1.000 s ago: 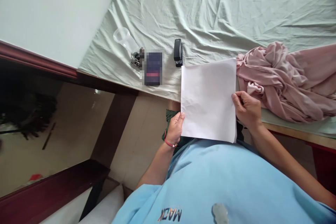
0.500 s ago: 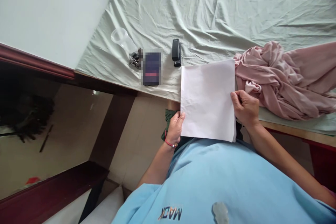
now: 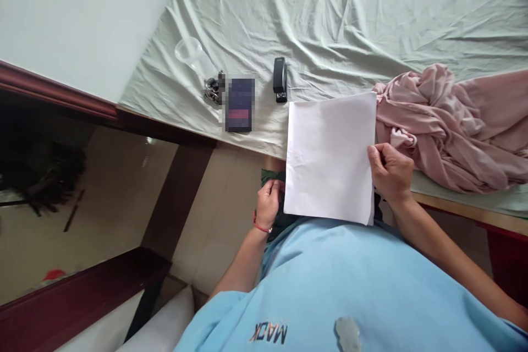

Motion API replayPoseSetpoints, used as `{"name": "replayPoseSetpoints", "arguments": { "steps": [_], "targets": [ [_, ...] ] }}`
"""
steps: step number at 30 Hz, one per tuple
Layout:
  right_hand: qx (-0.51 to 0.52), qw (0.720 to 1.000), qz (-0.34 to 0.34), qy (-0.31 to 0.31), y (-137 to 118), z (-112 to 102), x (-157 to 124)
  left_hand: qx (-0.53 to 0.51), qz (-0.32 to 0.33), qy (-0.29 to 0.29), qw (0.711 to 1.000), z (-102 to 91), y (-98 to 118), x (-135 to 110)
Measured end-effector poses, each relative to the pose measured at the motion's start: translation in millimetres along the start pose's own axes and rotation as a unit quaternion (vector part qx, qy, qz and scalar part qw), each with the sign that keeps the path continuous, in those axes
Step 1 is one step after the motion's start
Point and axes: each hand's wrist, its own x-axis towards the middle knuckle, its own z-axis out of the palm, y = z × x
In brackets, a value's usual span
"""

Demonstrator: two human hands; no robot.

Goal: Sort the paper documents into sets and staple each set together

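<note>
A small stack of white paper sheets lies over my lap, partly in front of the bed's edge. My right hand pinches its right edge, thumb on top and fingers curled underneath. Just left of the sheets, my left hand is closed, its thumb pressed to the fingers and a small gap showing between it and the paper. I see nothing in that hand, though its fingertips are partly hidden. Beyond the top left corner of the paper, a black stapler rests on the sheet-covered surface.
A pale green bedsheet covers the bed. On it are a clear plastic cup, a bunch of keys, a blurred dark phone-like object and crumpled pink cloth. Tiled floor shows at left.
My left hand has let go of the paper's left edge and drawn slightly left and down, its fingers closed. My right hand still grips the sheets.
</note>
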Motion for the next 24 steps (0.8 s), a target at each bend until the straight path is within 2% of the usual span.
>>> {"name": "replayPoseSetpoints", "arguments": {
  "steps": [1,4,6,9,14,19,22,24],
  "targets": [
    [-0.002,1.000,-0.003,0.001,0.3,0.2,-0.1,0.070,0.012,0.027,0.997,-5.4,-7.4,1.9],
    [-0.003,1.000,-0.007,0.007,1.1,1.1,-0.4,0.145,0.047,0.066,0.986,-16.6,-24.3,4.6],
    [-0.004,1.000,-0.007,0.008,1.2,1.5,-0.6,0.185,0.095,0.065,0.976,-18.8,-31.6,4.0],
    [-0.006,1.000,-0.010,0.009,1.3,1.6,-0.9,0.240,0.152,0.030,0.958,-16.4,-41.6,2.8],
    [-0.011,1.000,-0.017,0.006,3.1,2.2,-1.1,0.265,0.164,-0.038,0.949,-8.7,-58.1,12.5],
    [-0.016,1.000,-0.020,0.003,3.6,2.7,-0.5,0.264,0.177,-0.065,0.946,-6.4,-55.3,46.2],
    [-0.018,1.000,-0.017,0.003,2.6,2.2,-0.2,0.246,0.179,-0.053,0.951,-3.3,-51.6,63.8],
    [-0.015,1.000,-0.019,0.003,1.8,1.8,-0.2,0.229,0.171,-0.029,0.958,0.2,-52.6,67.2]
  ]
}}
